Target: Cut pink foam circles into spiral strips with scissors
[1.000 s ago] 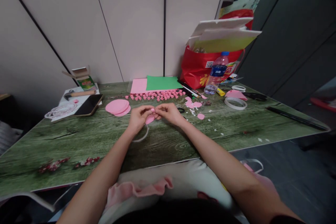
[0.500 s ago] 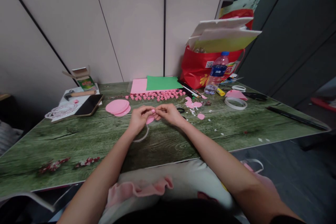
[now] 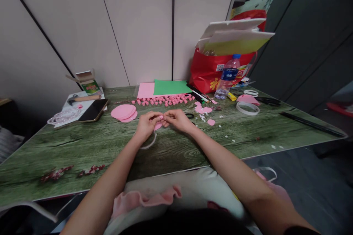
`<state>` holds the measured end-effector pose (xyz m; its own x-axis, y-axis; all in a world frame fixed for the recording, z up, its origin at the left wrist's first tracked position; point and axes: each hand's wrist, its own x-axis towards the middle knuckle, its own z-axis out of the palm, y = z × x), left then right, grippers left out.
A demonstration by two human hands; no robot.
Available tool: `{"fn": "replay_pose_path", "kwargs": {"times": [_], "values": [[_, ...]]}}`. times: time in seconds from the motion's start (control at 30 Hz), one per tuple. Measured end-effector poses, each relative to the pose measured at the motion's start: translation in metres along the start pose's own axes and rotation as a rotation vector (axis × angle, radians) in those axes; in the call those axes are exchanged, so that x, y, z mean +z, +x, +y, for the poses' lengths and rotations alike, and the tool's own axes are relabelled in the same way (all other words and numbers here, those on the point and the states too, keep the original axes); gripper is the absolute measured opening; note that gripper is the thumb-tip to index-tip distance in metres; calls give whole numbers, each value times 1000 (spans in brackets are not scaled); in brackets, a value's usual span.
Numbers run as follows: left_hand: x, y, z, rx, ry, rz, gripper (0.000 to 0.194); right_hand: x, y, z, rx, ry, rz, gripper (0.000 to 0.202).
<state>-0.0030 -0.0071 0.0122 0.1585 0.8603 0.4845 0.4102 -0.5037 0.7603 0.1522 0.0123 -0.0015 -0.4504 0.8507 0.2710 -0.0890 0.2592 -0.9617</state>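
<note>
Pinching a small pink piece (image 3: 161, 117) fingertip to fingertip

Reading the clock from that piece, twelve toward the grey panels (image 3: 149, 25). At nine, well apart, a coiled string of pale beads (image 3: 63, 115) on a white sheet (image 3: 84, 108). Between nine and ten, on the same sheet, a claw hammer (image 3: 87, 97) with a wooden handle; beyond it at ten, a green carton (image 3: 92, 87), flaps up. At nine again, nearer, a dark-screened smartphone (image 3: 93, 111) overlapping the sheet's edge, then overlapping pink paper discs (image 3: 123, 111).

At the centre, above the wood-patterned tabletop (image 3: 96, 143): left hand (image 3: 146, 125) with thumb and forefinger clamped on the pink piece; just below, toward seven, a flat pink petal (image 3: 157, 126), impossible to tell if joined to it. Farther out at seven, a white ring (image 3: 150, 146), partly hidden by the left wrist. Right hand (image 3: 178, 119) with fingers curled, thumb and forefinger together on the piece's other side.

At eleven, a pink sheet (image 3: 145, 90); between twelve and one, a green sheet (image 3: 173, 87) overlapping it; in front, around twelve, rows of small pink buds (image 3: 165, 100). At two, a blue-capped bottle (image 3: 227, 77) before a red bag (image 3: 205, 69). Toward three, a tape roll (image 3: 247, 113).
</note>
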Motion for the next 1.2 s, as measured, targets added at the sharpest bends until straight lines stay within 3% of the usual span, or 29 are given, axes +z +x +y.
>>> {"fn": "replay_pose_path", "kwargs": {"times": [0.3,0.5,0.57,0.67,0.77,0.87,0.93,1.07,1.2], "values": [[-2,2,-1,-140,-184,-13,18,-4,1,-3,46,82,-32,33],[-4,3,1,-177,-234,12,18,-4,3,1,55,101,29,29],[-4,3,1,-203,-271,29,19,-7,6,4,58,97,143,25],[-4,4,1,-259,-362,64,24,-18,10,8,24,42,446,22],[-4,4,1,-312,-491,92,28,-33,11,8,-58,-175,713,27],[-5,4,3,-371,-642,82,30,-37,7,2,-205,-352,843,19],[-7,4,3,-411,-729,65,32,-32,5,-2,-323,-373,744,16],[-9,3,3,-462,-828,40,33,-12,0,-2,-454,-456,350,15],[-8,2,5,-469,-826,16,31,-2,-2,2,-536,-546,274,14]]}}
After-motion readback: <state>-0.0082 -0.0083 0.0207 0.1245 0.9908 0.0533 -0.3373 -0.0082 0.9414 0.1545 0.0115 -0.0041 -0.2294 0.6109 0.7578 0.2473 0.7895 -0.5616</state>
